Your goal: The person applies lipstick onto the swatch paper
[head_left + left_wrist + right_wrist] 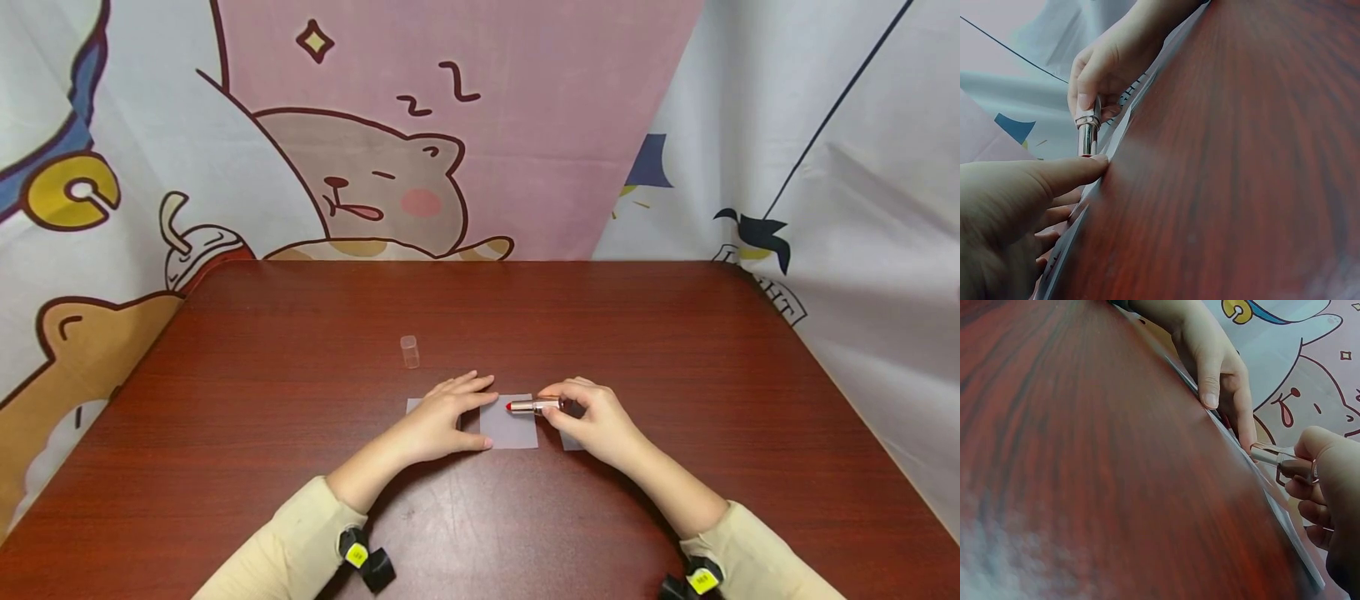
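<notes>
My right hand [596, 421] pinches a lipstick [534, 406] between thumb and fingers, its red tip pointing left above a white square of paper [510, 429]. The lipstick's shiny metal tube [1088, 134] also shows in the left wrist view. Whether its tip touches the paper I cannot tell. Spread over the paper's left side, my left hand [442, 421] rests with thumb and fingertips at its edge. Part of a second paper [413, 405] shows beneath the left hand, and a third paper [572, 440] lies partly hidden under the right hand.
A clear cap [409, 352] stands on the brown wooden table [600, 325], beyond the left hand. Printed cloth [562, 125] hangs behind the table's far edge and along both sides.
</notes>
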